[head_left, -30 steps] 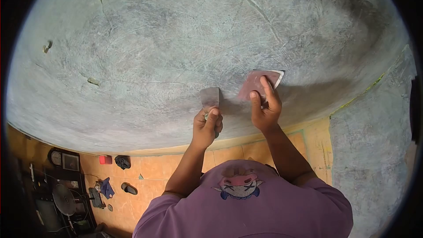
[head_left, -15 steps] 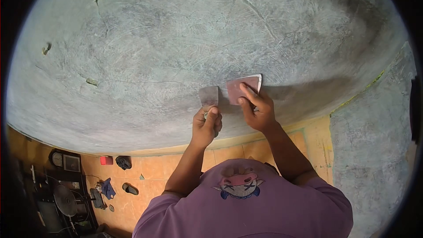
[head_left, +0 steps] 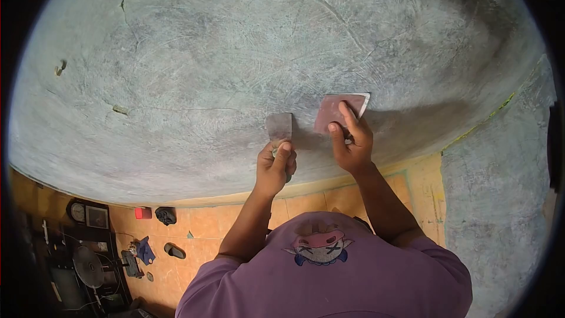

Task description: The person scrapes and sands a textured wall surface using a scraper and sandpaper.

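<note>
Across the grey wall (head_left: 194, 47), both forearms are reaching away from the purple shirt (head_left: 376, 271). The left hand (head_left: 274, 166) is standing upright and closing around the lower end of a flat scraper (head_left: 279, 125), thumb pressing over curled fingers, blade pointing far. To its right, the right hand (head_left: 354, 142) is leaning left at the wrist and holding a pink sheet (head_left: 338, 111) with a pale edge; the thumb and one extended finger are pressing on its face, the other fingers partly hidden. The sheet is lying against the wall or just off it; contact cannot be confirmed. Compared with the preceding frame, the right hand and sheet are sitting farther right and slightly farther away, widening the gap to the scraper; the left hand is remaining nearly unchanged.
</note>
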Demonstrator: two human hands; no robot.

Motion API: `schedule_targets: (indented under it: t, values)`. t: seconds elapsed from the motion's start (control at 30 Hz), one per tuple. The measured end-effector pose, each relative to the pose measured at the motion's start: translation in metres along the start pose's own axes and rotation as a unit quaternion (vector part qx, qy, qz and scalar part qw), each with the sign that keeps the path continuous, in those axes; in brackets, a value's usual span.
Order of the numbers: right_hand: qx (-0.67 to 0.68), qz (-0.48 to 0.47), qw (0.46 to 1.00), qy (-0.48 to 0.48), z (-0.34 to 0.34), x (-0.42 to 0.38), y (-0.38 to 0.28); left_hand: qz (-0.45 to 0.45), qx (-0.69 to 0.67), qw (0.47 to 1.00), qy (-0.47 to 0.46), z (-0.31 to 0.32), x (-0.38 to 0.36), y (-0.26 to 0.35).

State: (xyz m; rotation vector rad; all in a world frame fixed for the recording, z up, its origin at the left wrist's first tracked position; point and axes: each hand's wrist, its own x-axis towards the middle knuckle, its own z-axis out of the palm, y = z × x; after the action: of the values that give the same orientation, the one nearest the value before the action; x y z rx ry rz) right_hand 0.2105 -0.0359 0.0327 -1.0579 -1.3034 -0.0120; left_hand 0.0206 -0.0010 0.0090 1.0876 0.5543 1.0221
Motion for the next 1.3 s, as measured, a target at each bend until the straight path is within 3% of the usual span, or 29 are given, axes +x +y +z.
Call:
schedule_targets:
  t: [0.03, 0.1, 0.13, 0.17, 0.27, 0.37, 0.4, 0.5, 0.53, 0.6, 0.63, 0.7, 0.83, 0.87, 0.9, 0.97, 1.0, 1.03, 1.13, 1.23, 1.3]
  values:
    - [-0.001, 0.002, 1.000, 0.000, -0.002, 0.000, -0.002, -0.007, 0.001, 1.000, 0.000, -0.001, 0.000, 0.000]
    - [-0.040, -0.031, 0.988, -0.143, -0.005, 0.003, -0.005, -0.015, 0.001, 1.000, -0.001, 0.001, 0.001, 0.000]
    - [-0.029, -0.045, 0.987, -0.151, -0.005, 0.004, -0.005, -0.016, -0.001, 1.000, 0.001, 0.002, 0.001, 0.000]
    - [-0.029, -0.045, 0.987, -0.150, -0.005, 0.003, -0.004, -0.015, -0.002, 1.000, 0.005, 0.003, 0.001, 0.000]
    - [0.024, 0.038, 0.999, 0.015, -0.003, 0.002, -0.004, -0.005, 0.007, 1.000, 0.000, 0.004, 0.001, 0.001]
    - [-0.030, 0.023, 0.998, -0.044, -0.007, 0.000, -0.001, -0.020, 0.003, 1.000, 0.007, 0.002, 0.001, 0.000]
    - [-0.025, -0.039, 0.996, -0.071, -0.006, 0.004, -0.003, -0.021, 0.003, 1.000, 0.006, 0.002, 0.001, -0.001]
    - [-0.015, -0.033, 0.992, -0.121, -0.008, 0.002, -0.001, -0.012, -0.014, 1.000, -0.009, 0.001, 0.002, -0.003]
    - [-0.014, -0.033, 0.992, -0.121, -0.008, 0.002, -0.002, -0.014, -0.009, 1.000, -0.007, 0.003, 0.001, -0.001]
    - [0.010, 0.029, 1.000, -0.002, -0.008, 0.003, -0.002, -0.015, -0.004, 1.000, -0.004, 0.002, 0.002, 0.000]
    - [0.010, 0.029, 1.000, -0.001, -0.007, 0.005, -0.002, -0.013, -0.002, 1.000, -0.005, 0.001, 0.002, -0.001]
    - [-0.035, -0.044, 0.998, -0.001, -0.007, 0.009, -0.003, -0.013, -0.002, 1.000, -0.008, 0.002, 0.001, -0.001]
    - [-0.009, 0.039, 0.985, -0.165, -0.009, -0.001, -0.008, -0.016, -0.005, 1.000, -0.002, 0.004, 0.001, 0.000]
    - [-0.004, -0.026, 0.992, -0.122, -0.006, 0.001, -0.004, -0.015, -0.004, 1.000, -0.006, 0.004, 0.001, 0.000]
    - [-0.003, -0.027, 0.992, -0.122, -0.006, 0.004, -0.005, -0.013, -0.004, 1.000, -0.006, 0.004, 0.001, 0.002]
    - [0.026, 0.016, 1.000, -0.001, -0.006, 0.007, -0.008, -0.014, 0.007, 1.000, -0.001, 0.004, 0.000, 0.004]
    - [0.015, -0.040, 0.999, 0.028, -0.003, 0.012, -0.002, -0.015, 0.007, 1.000, -0.002, 0.003, -0.001, 0.004]
    - [0.014, -0.039, 0.999, 0.029, -0.005, 0.010, -0.002, -0.019, 0.001, 1.000, -0.004, 0.002, -0.001, 0.004]
    - [-0.036, -0.024, 0.994, -0.104, -0.008, 0.004, -0.006, -0.020, -0.011, 1.000, -0.007, 0.002, 0.000, 0.001]
    - [-0.013, -0.022, 0.993, -0.111, -0.003, 0.001, -0.008, -0.015, -0.011, 1.000, -0.004, 0.003, 0.000, 0.002]
    - [-0.023, -0.065, 0.995, -0.066, -0.002, 0.009, -0.009, -0.015, -0.007, 1.000, -0.003, 0.003, 0.000, 0.004]
